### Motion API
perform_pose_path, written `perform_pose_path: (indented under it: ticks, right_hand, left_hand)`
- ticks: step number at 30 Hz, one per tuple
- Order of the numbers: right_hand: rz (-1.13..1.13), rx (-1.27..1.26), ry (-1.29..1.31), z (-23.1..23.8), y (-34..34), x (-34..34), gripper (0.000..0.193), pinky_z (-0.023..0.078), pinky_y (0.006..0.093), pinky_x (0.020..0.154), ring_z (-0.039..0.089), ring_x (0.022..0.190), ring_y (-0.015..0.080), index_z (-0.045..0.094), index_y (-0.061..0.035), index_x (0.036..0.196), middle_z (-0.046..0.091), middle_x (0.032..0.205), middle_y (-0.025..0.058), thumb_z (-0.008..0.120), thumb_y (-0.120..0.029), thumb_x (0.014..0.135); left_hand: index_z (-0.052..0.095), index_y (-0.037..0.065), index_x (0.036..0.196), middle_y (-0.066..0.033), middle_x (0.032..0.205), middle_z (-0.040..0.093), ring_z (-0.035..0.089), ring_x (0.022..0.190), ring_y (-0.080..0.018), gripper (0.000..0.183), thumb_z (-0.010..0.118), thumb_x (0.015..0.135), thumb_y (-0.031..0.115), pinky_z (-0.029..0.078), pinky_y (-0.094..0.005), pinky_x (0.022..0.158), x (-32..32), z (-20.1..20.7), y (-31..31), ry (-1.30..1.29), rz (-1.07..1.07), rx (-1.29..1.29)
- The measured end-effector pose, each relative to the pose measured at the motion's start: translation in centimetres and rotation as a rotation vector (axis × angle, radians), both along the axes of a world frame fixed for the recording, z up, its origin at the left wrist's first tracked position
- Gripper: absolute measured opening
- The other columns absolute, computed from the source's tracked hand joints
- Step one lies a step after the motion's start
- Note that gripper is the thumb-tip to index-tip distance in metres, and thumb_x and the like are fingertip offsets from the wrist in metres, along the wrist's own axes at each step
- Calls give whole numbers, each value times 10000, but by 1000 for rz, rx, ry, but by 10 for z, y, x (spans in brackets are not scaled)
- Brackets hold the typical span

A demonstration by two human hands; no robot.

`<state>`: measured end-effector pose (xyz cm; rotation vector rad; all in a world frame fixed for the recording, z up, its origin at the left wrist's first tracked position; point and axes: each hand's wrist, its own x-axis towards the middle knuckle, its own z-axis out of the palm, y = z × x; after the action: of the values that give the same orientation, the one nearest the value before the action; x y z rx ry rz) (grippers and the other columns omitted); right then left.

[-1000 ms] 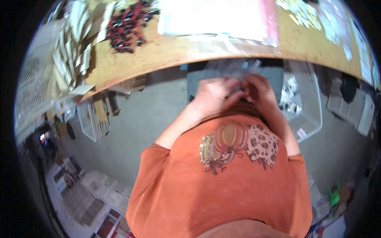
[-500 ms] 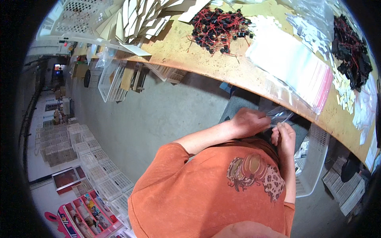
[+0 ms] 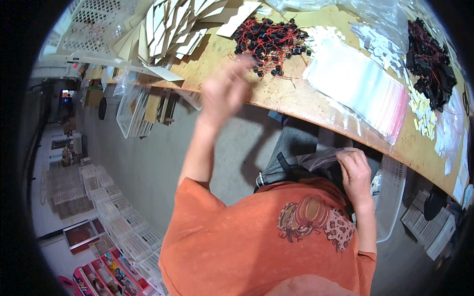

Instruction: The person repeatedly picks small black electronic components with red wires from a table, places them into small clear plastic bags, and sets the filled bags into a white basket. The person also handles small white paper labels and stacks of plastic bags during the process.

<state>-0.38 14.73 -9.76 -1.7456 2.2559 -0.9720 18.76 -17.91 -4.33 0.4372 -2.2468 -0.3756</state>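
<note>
My right hand [image 3: 353, 170] is closed on the edge of a clear plastic bag [image 3: 318, 159], which hangs over my lap below the table edge. Above the table's front edge is my left hand [image 3: 227, 91], blurred by motion, so its fingers do not show clearly. It is nearest to a pile of small black parts with red wires [image 3: 269, 42]. To the right of that pile lies a stack of clear flat bags [image 3: 353, 81] with a pinkish edge.
Cream card pieces [image 3: 170, 29] lie by a white perforated crate [image 3: 94, 29] at the far left. Small white pieces [image 3: 380, 47], yellowish pieces [image 3: 423, 111] and a second dark heap with red wires [image 3: 430, 69] cover the table's right. A plastic basket [image 3: 392, 197] stands beside my right arm.
My left hand has left the bag and moved up and left, over the table edge. My right hand still holds the bag, which now spreads out to the left.
</note>
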Motion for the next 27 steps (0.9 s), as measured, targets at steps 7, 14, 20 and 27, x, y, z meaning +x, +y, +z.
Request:
perform_pose_path:
  ticks: [7,14,20,27]
  right_hand:
    - [38,-71,-76,-12,0,22,135,541,440,900,654,1032,349,726,-33,947,664,947,121,720,-13,813]
    - [-32,-63,-102,-10,7,16,115,528,431,857,634,989,346,700,-37,928,639,973,126,693,-10,816]
    - [-9,-124,-90,-13,-1,13,115,527,433,905,632,1068,353,658,-50,939,648,1095,140,676,-35,827]
    - [-51,-140,-92,-12,2,12,118,518,446,992,612,1165,380,663,-34,952,654,1199,180,666,-37,835]
  left_hand:
    - [509,76,1439,-222,1419,573,579,1273,-407,512,603,936,84,495,-460,1068,-12,-24,-152,-471,248,-121]
    - [632,73,1250,-192,1081,726,714,897,-341,231,595,1035,150,569,-425,804,-14,-10,-142,-128,508,-10]
    - [607,21,1176,-95,1012,706,688,823,-181,150,582,1051,100,580,-305,690,6,44,11,418,-159,543]
    - [658,13,1075,-140,944,679,692,852,-312,201,710,882,-9,552,-377,740,-3,36,107,-535,-429,339]
